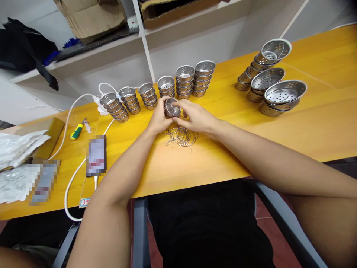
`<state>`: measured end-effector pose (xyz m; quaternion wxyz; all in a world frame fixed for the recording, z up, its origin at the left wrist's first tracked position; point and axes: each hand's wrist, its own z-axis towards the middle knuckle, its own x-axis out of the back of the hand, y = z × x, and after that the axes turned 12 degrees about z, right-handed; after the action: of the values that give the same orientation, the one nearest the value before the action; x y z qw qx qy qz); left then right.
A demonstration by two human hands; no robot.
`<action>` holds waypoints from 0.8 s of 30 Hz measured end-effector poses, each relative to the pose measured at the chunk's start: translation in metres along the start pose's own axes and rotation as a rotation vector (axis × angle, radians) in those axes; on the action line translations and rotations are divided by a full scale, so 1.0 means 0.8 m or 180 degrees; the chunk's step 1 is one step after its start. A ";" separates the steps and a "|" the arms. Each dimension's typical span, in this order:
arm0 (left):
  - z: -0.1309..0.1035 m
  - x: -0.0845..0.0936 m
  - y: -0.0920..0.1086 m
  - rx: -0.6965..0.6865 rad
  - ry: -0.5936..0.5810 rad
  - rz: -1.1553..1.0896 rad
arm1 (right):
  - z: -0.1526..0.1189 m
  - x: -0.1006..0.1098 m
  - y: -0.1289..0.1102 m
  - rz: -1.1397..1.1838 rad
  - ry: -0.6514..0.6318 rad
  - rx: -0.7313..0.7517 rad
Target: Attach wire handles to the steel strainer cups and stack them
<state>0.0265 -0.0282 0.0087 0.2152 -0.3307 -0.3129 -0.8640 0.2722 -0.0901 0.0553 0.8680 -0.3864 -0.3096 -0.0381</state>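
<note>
The left hand and the right hand both hold one metal cup; if grip slips, it may fall upon the wire rings.

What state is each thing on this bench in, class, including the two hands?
Left hand: curled around a metal cup
Right hand: at the same cup's right side
Held metal cup: mouth towards the camera
Wire pieces: curved, loosely heaped
Back row of cups: nested in stacks, mouths up
Right-side cups: nested, leaning
Phone: lying flat
Screwdriver: lying down
</note>
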 end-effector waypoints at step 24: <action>0.004 0.013 0.027 -0.0379 -0.0201 0.0479 | 0.009 0.004 -0.006 0.0463 0.0737 -0.0895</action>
<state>0.0330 -0.0432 0.0262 0.2494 -0.3926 -0.2419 -0.8515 0.2695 -0.0884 0.0636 0.8357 -0.5183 -0.1706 -0.0623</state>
